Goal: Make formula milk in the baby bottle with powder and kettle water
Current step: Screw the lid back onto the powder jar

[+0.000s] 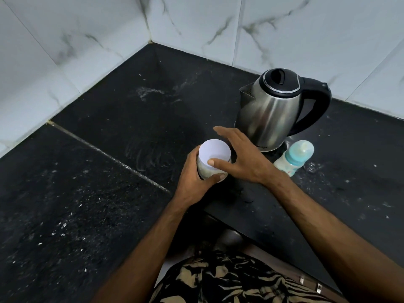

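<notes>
I see patterned clothing (pixel 229 281) nearest | left hand (pixel 194 178) grip holds the powder jar (pixel 213 162) | right hand (pixel 242 156) fingers loose over its white lid (pixel 215 152) | kettle (pixel 275 110) and baby bottle (pixel 295 158) upright on the black surface (pixel 87 193)

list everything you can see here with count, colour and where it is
jar: 1, clear with a white lid, pale powder inside, near the counter's front edge, held upright
kettle: 1, steel with black lid and handle, lid closed, behind the jar to the right
bottle: 1, clear with a teal collar and pale teat, right of the jar, in front of the kettle
counter: 1, black stone, dusty with pale smears, fills the corner
wall: white marble-look tiles, behind the counter on two sides
left hand: 1, grip curled round the jar's side
right hand: 1, fingers spread over the jar, thumb touching the lid's rim
</notes>
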